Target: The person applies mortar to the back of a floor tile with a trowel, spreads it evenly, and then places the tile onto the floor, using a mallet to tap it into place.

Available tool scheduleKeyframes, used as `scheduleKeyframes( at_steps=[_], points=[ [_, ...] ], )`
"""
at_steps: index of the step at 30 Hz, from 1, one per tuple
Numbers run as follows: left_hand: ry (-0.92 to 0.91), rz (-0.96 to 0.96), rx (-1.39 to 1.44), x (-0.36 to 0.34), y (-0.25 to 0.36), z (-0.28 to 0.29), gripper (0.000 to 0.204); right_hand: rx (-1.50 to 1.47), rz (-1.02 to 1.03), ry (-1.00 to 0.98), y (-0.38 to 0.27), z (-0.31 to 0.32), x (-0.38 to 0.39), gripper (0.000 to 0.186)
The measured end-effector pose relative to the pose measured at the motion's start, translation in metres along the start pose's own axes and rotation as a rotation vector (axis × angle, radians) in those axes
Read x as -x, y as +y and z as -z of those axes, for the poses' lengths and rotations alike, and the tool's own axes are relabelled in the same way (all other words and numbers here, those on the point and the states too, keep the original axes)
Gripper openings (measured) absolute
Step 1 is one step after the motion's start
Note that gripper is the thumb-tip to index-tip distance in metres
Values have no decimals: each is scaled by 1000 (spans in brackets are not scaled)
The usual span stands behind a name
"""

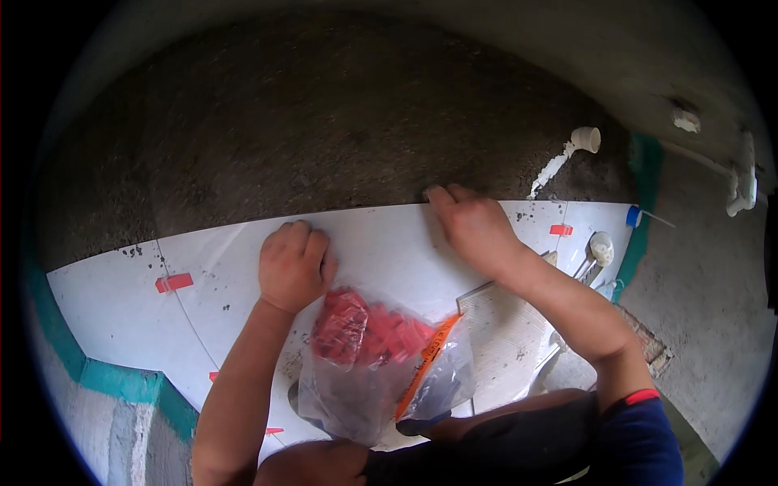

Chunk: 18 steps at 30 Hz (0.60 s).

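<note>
White floor tiles [381, 243] stretch across the floor below me, their far edge meeting dark, rough mortar. My left hand [293, 266] rests on the tiles near that edge, its fingers curled in; anything inside them is hidden. Farther right, my right hand [478, 231] reaches the tile edge with fingers bent and pressed together. Something small may be at its fingertips, too unclear to name. Between my forearms stands a clear plastic bag [348, 397] full of red tile-leveling wedges [377, 328]. One red wedge [173, 283] sits on a joint at the left, another red wedge [561, 231] at the right.
A ridged tile piece [502, 336] lies right of the bag. A white pipe stub [586, 139] rises from the dark mortar [324, 121]. Beyond my right forearm are a spoon-like tool [600, 247] and a small blue-ended roller [634, 216]. Green coating [121, 381] edges the floor.
</note>
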<state>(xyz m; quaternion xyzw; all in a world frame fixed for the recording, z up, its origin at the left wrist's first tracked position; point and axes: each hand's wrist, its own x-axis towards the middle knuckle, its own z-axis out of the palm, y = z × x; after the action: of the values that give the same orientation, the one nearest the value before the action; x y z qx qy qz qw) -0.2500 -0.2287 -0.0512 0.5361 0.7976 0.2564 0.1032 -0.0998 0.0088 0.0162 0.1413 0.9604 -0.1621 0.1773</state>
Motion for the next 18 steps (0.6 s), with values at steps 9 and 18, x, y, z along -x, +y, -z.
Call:
scheduleKeyframes(
  at_steps=[9,18],
  points=[
    [20,-4,15,3,-1,0,21,8,108,-69,1,-2,-12,26],
    [-5,-12,14,4,-4,-2,21,8,154,-33,-6,-9,-12,22]
  ],
)
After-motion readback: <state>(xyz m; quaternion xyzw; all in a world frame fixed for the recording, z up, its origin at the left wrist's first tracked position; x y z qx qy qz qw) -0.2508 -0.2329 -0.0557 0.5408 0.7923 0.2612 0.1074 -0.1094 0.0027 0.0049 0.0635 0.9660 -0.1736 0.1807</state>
